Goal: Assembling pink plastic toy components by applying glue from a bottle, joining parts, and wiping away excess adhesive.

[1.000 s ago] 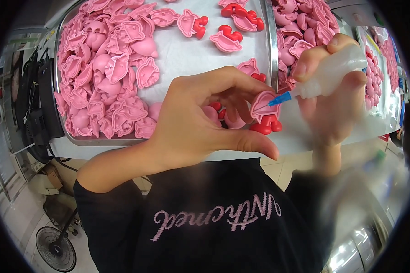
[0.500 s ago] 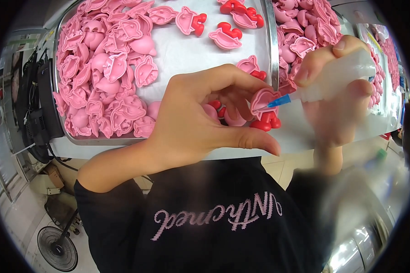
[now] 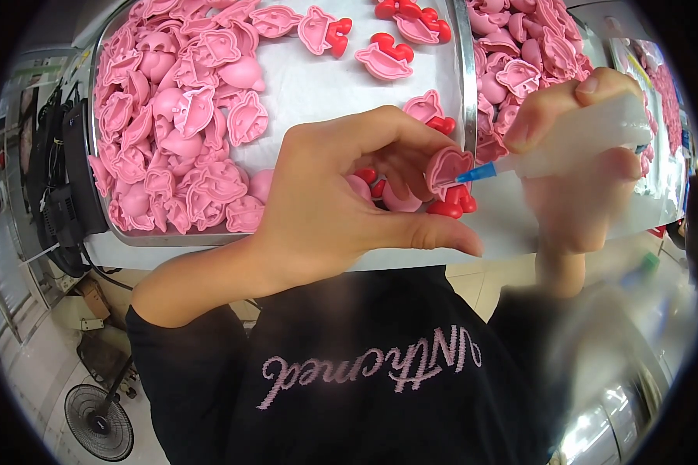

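My left hand [image 3: 341, 194] curls its fingers around a hollow pink plastic shell [image 3: 447, 166], which has a red rounded part [image 3: 451, 203] at its lower edge. The thumb reaches out just below the red part. Through the gap between thumb and index finger, another pink and red piece [image 3: 400, 197] shows, partly hidden by the hand. My right hand [image 3: 574, 182] is wrapped around a translucent white squeeze bottle [image 3: 589, 128], tilted sideways. Its blue dispensing tip [image 3: 476, 173] points left, with the thin needle reaching into the pink shell.
A metal tray [image 3: 472, 77] holds a heap of pink shells [image 3: 182, 132] on its left side and several pink shells with red parts [image 3: 385, 60] on white lining. More pink shells [image 3: 527, 46] lie beyond its right wall. A black fan [image 3: 98, 422] stands low at the left.
My right hand and the bottle have shifted slightly down and to the right. The needle tip stays at the pink shell, which has tilted a little; my left hand hardly moves.
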A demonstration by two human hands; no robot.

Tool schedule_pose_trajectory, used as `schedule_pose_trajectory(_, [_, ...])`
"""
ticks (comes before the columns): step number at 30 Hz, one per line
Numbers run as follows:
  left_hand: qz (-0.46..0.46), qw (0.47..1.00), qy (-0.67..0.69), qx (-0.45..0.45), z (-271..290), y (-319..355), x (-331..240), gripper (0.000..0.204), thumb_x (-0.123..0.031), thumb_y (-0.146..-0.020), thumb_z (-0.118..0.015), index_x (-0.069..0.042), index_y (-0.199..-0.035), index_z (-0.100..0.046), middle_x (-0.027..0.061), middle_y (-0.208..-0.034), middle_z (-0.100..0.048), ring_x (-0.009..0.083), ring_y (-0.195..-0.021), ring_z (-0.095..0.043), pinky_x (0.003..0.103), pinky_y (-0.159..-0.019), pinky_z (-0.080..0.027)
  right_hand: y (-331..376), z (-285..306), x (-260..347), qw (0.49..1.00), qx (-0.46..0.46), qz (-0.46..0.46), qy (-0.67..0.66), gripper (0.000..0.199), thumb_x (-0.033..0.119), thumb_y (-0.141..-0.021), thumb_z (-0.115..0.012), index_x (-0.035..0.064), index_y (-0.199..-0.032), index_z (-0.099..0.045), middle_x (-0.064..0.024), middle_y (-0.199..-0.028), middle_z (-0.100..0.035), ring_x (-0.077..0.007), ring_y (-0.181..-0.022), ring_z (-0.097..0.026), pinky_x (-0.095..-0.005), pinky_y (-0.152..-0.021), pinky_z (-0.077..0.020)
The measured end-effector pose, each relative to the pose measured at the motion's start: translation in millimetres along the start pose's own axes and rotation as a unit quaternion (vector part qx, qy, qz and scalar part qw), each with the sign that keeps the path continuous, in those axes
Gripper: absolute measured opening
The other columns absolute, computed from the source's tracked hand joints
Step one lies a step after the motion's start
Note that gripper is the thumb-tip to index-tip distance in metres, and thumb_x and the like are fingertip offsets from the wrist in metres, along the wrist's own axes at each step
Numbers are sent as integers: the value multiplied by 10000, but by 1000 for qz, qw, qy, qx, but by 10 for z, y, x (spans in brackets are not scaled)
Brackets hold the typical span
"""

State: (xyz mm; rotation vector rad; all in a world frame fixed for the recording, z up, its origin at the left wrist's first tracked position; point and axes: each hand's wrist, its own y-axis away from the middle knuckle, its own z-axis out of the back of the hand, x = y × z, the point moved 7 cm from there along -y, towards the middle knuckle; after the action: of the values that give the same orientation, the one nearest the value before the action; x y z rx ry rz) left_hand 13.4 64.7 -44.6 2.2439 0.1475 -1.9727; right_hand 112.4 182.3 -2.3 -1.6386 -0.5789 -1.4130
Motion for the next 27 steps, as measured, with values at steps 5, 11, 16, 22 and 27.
schedule_pose_trajectory(5, [9,1000,-7,-1,13,6,5,588,-47,-542,-796,85,-1033,-502,128,-968,-575,159,-891,-567,278,-807,-473,-1,12,-28,1000,3,1,-4,531,501,-838,-414,31,-1074,-340,-144,-729,-548,-174,-592,-503,-242,-533,-412])
schedule_pose_trajectory(11, [3,1000,4,1,-3,-1,9,591,-61,-542,-797,85,-1032,-502,128,-956,-576,159,-892,-566,279,-809,-472,29,28,-9,1000,-4,-12,-2,527,498,-836,-421,36,-1078,-347,-144,-729,-548,-176,-606,-506,-242,-542,-412])
schedule_pose_trajectory(16, [-3,1000,1,-7,17,4,10,600,-55,-540,-797,87,-1041,-499,130,-980,-567,161,-910,-558,283,-819,-468,-22,15,-80,998,0,-41,-46,551,531,-803,-478,56,-1064,-375,-134,-725,-546,-173,-617,-507,-241,-550,-413])
schedule_pose_trajectory(22, [-17,1000,-5,5,4,1,-7,624,-43,-534,-797,93,-1060,-489,125,-989,-559,160,-918,-552,285,-819,-466,5,80,-118,990,-44,-121,-61,574,552,-747,-547,79,-1038,-403,-126,-736,-545,-179,-628,-511,-256,-536,-424])
schedule_pose_trajectory(27, [-2,1000,-11,8,4,5,8,627,-42,-534,-797,94,-1062,-488,117,-976,-559,159,-903,-555,284,-810,-468,4,84,-152,990,-36,-121,-64,581,555,-746,-546,79,-1043,-399,-134,-749,-549,-190,-666,-521,-259,-526,-420])
